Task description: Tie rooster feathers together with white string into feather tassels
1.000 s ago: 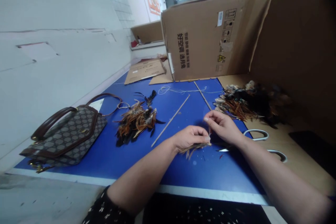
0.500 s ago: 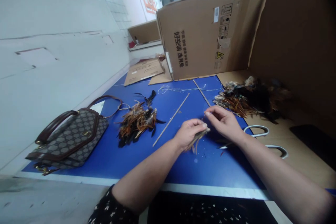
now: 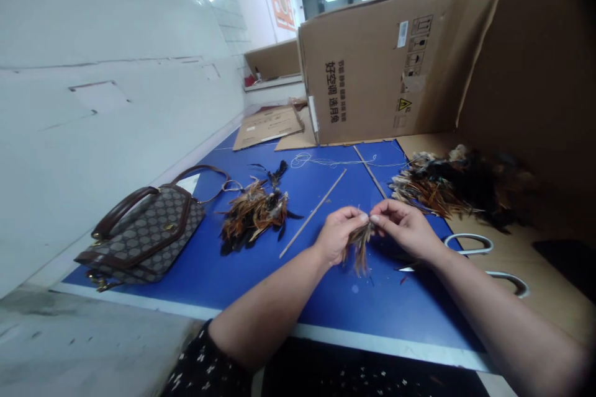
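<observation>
My left hand (image 3: pixel 343 232) pinches a small bunch of brown feathers (image 3: pixel 359 251) by its upper end, and the tips hang down, a little blurred. My right hand (image 3: pixel 401 226) is closed in a pinch at the same end, its fingertips meeting those of my left hand. What lies between the right fingertips is too small to make out. Below my right wrist lie scissors (image 3: pixel 470 244) with pale handles, partly hidden by the forearm. To the left, a loose pile of brown and black feathers (image 3: pixel 254 214) rests on the blue table (image 3: pixel 326 298).
A larger feather heap (image 3: pixel 442 183) lies on cardboard at the right. A patterned handbag (image 3: pixel 149 236) stands at the left. Two thin strips, one a near strip (image 3: pixel 313 213), and loose pale thread (image 3: pixel 326 161) lie on the table. A big cardboard box (image 3: pixel 372 68) rises behind.
My hands were apart; now the right fingertips have come to the bunch's upper end. The bunch has turned so its feathers point more downward. The camera view has shifted slightly.
</observation>
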`<state>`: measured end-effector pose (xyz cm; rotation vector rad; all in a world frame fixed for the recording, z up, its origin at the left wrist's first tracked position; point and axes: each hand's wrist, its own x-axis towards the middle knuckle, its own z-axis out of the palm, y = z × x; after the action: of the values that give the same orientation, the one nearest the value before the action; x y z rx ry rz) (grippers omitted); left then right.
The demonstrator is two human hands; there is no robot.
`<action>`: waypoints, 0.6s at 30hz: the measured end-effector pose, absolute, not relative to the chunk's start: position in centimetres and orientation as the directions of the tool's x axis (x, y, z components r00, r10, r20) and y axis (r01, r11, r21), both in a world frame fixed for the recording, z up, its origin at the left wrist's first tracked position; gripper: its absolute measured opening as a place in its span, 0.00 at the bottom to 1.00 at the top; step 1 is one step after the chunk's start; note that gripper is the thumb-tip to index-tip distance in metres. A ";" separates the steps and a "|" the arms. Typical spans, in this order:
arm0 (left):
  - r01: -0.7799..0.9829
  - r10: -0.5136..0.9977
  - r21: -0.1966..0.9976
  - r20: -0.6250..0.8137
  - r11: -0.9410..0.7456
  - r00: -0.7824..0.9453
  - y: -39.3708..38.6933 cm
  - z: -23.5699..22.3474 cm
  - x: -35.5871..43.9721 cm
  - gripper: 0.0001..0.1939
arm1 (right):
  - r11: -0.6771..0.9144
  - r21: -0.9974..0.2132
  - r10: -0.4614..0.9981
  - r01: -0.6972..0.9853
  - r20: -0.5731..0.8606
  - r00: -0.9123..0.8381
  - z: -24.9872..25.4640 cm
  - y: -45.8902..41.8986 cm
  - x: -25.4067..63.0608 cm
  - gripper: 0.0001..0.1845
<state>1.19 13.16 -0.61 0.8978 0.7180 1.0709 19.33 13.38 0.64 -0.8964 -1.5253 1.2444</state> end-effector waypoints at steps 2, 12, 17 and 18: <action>-0.425 0.925 0.873 -0.070 0.238 0.373 13.2 -0.4 1.1 0.19 | 0.194 -0.980 0.930 -0.045 0.198 -0.311 0.7 13.4 19.4 0.15; -0.379 0.836 0.868 -0.073 0.322 0.544 13.5 -0.1 -0.1 0.19 | 0.159 -0.983 0.891 -0.094 0.183 -0.415 0.9 13.0 19.7 0.14; -0.319 0.809 0.894 -0.078 0.315 0.583 13.6 0.4 -0.6 0.18 | 0.191 -0.980 0.897 -0.049 0.195 -0.397 1.0 12.9 19.6 0.16; -0.313 0.807 0.897 -0.075 0.311 0.586 13.6 0.4 -0.6 0.18 | 0.202 -0.979 0.901 -0.029 0.197 -0.385 1.0 12.9 19.6 0.16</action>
<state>-0.62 13.63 0.42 0.9961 0.5853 0.7974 19.60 12.89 0.99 -0.8471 -1.5915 1.3230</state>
